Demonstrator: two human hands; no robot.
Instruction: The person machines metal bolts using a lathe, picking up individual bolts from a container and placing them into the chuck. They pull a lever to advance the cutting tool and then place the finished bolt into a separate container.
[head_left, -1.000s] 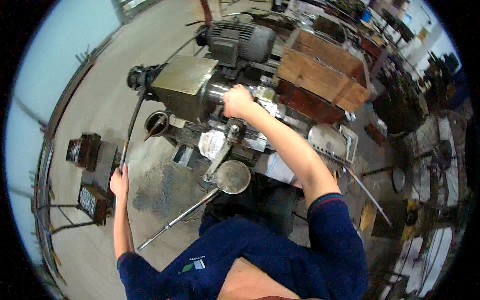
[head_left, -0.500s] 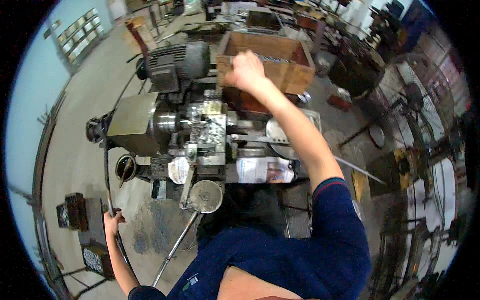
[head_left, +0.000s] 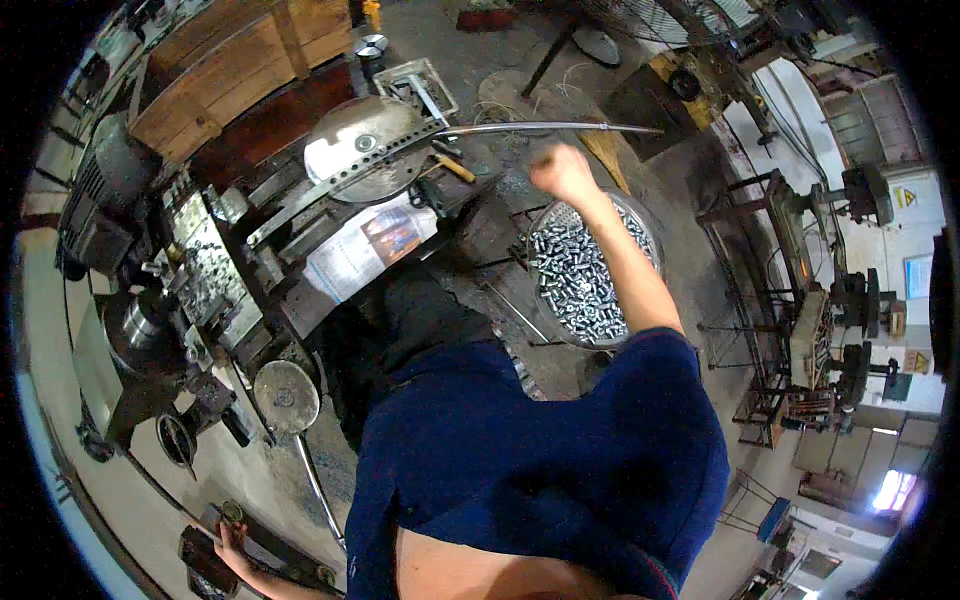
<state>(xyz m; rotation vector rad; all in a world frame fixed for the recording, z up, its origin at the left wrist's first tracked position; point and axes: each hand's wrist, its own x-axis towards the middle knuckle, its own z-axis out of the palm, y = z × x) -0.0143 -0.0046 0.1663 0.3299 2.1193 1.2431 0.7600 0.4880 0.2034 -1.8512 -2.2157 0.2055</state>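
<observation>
At the lower left, my left hand (head_left: 232, 545) is closed round a long dark lever (head_left: 160, 487) that runs up to the machine's spindle end. My right hand (head_left: 565, 172) is at the upper middle, slightly blurred, its fingers curled into a compact fist. Whether anything is inside the fist is hidden. Just below it stands a round basin (head_left: 655, 238) filled with shiny, short metal fasteners (head_left: 575, 275) that look like bolts or sleeves. My right forearm passes over the basin's right part.
The oily machine bed (head_left: 215, 265) lies at left, with a round stool-like disc (head_left: 287, 397) before it. Beyond are a wooden crate (head_left: 240, 75), a large metal disc (head_left: 365, 145), a perforated bar (head_left: 345, 182) and printed paper (head_left: 345, 262). A fan (head_left: 640, 20) stands far right.
My view and body have turned right. My right hand has moved from over the wooden crate to beside the fastener basin, still curled. My left hand stays on the lever.
</observation>
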